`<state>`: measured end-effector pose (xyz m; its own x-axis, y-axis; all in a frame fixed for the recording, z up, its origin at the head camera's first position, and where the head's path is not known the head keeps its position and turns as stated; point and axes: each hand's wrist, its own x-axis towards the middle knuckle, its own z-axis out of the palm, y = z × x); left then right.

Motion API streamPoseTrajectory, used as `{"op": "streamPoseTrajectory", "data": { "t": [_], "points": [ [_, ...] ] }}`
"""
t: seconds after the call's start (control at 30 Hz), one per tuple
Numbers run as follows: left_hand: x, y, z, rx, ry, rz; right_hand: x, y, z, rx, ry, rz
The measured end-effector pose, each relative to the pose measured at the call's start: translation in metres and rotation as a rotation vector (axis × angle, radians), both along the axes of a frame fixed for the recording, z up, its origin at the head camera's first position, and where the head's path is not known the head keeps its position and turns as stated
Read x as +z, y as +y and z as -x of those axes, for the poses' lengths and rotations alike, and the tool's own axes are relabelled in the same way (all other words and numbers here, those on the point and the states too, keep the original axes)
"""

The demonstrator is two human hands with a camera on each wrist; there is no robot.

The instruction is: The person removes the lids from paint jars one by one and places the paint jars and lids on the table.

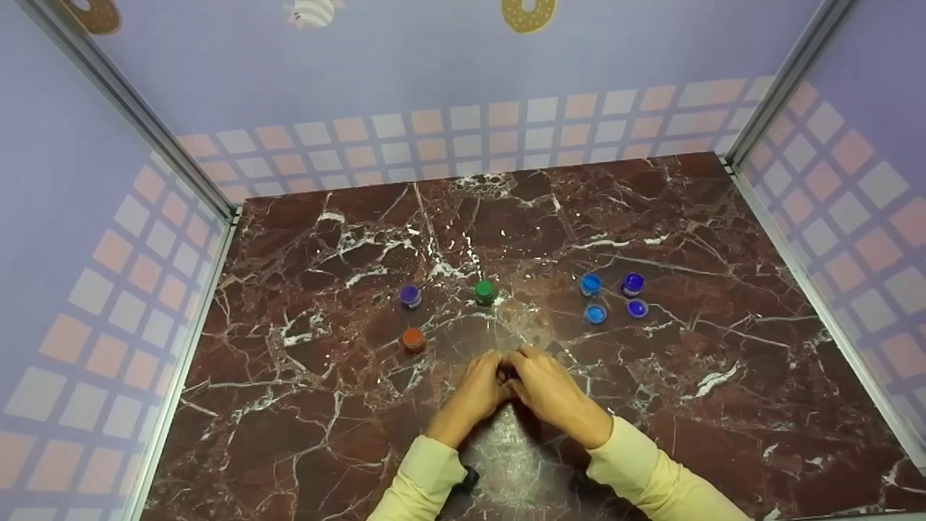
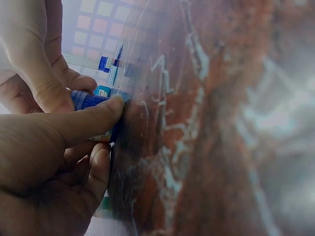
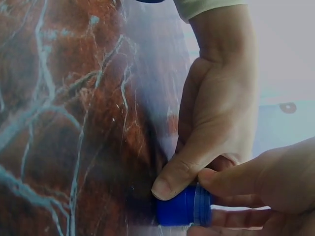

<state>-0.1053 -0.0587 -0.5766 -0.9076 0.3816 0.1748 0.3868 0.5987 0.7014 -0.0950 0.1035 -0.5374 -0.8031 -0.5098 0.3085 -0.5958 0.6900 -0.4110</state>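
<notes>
In the head view both hands meet near the table's front middle and mostly hide what is between them. The right wrist view shows a small blue paint jar point(image 3: 176, 209) with a ridged lid point(image 3: 202, 206). My left hand point(image 1: 474, 383) grips the jar's body, its thumb point(image 3: 170, 184) lying along the side. Thumb and fingers of my right hand point(image 1: 546, 383) pinch the ridged lid. From the left wrist view, the jar point(image 2: 91, 101) lies on its side in the fingers, close to the tabletop.
Beyond the hands stand purple point(image 1: 410, 296), green point(image 1: 484, 292) and orange point(image 1: 413, 340) jars. To the right are light blue point(image 1: 590, 284) and dark blue point(image 1: 632, 284) open jars, with a light blue lid point(image 1: 595, 314) and a dark blue lid point(image 1: 636, 309) before them. Panels point(image 1: 463, 65) enclose the marbled table point(image 1: 289, 405).
</notes>
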Motion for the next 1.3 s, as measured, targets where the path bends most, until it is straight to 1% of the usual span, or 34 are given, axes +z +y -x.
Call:
{"op": "streamPoseTrajectory", "data": {
  "t": [0.17,0.27,0.33,0.4,0.47,0.57,0.63,0.7,0.77,0.93,1.0,1.1,1.2,1.3],
  "points": [
    [0.001,0.0,-0.001,0.008,0.001,0.036,0.001,0.004,0.004,0.055,-0.024,-0.016],
    [0.001,0.0,-0.002,0.015,-0.01,0.034,0.003,0.007,0.006,0.105,-0.057,-0.004],
    [0.0,0.001,-0.002,0.019,-0.018,0.027,0.003,0.01,0.007,0.132,-0.092,0.025],
    [0.001,0.002,-0.002,0.025,-0.044,0.023,0.002,0.014,0.008,0.152,-0.14,0.068],
    [0.003,0.004,-0.003,0.037,-0.07,0.028,0.001,0.018,0.01,0.154,-0.195,0.119],
    [0.007,0.008,-0.005,0.059,-0.11,0.064,-0.001,0.024,0.012,0.14,-0.258,0.19],
    [0.01,0.012,-0.007,0.077,-0.138,0.097,-0.003,0.028,0.013,0.12,-0.289,0.244],
    [0.012,0.015,-0.009,0.086,-0.15,0.125,-0.007,0.032,0.013,0.097,-0.326,0.313],
    [0.014,0.017,-0.01,0.1,-0.156,0.131,-0.012,0.035,0.015,0.075,-0.374,0.391],
    [0.019,0.023,-0.014,0.128,-0.09,0.137,-0.023,0.046,0.016,0.043,-0.562,0.596],
    [0.021,0.025,-0.016,0.141,-0.077,0.144,-0.026,0.05,0.016,0.031,-0.656,0.678],
    [0.023,0.027,-0.017,0.158,-0.086,0.156,-0.029,0.054,0.015,-0.014,-0.778,0.784],
    [0.025,0.029,-0.018,0.172,-0.081,0.165,-0.03,0.059,0.013,-0.074,-0.862,0.88],
    [0.026,0.029,-0.018,0.176,-0.068,0.164,-0.031,0.063,0.011,-0.098,-0.913,0.982]
  ]
}}
